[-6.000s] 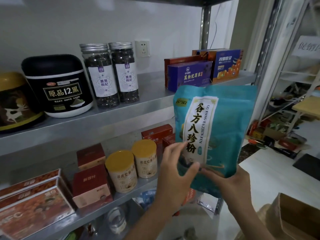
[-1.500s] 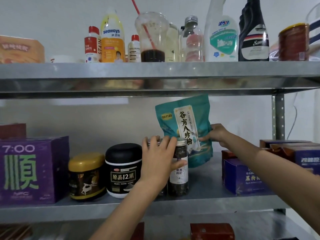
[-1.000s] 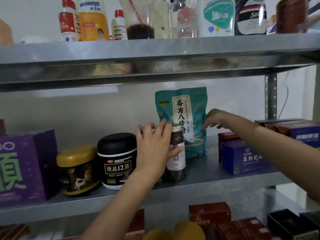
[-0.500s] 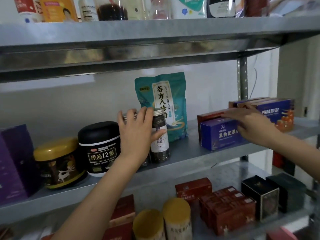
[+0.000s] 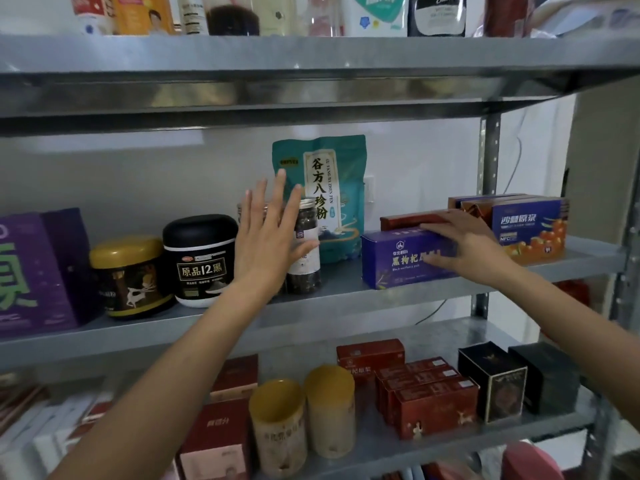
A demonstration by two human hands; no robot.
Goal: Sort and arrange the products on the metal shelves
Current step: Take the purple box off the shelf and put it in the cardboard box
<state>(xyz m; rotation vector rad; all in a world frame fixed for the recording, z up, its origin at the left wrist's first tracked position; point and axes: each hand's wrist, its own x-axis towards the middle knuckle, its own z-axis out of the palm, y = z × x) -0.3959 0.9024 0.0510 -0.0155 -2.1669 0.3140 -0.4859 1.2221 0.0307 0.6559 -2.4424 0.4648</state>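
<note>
Left hand (image 5: 266,244) flat, spread, before clear jar (image 5: 308,275); right hand (image 5: 465,247) grips purple cardboard carton (image 5: 388,268).

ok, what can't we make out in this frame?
Head view:
- Second glass jar: mostly behind the left hand; contact with it unclear.
- Blue box: label partly covered by the right hand.
- Top-shelf bottles: cut off by the top edge.
- Purple box: cut off by the left edge.

- Teal pouch (image 5: 334,195), earlier held, now stands behind the jars (image 5: 308,271).
- Left grip (image 5: 268,237) lifted off the jars, fingers spread.
- Right grip (image 5: 464,247) now holds the blue box (image 5: 394,261), right of the jars.
</note>
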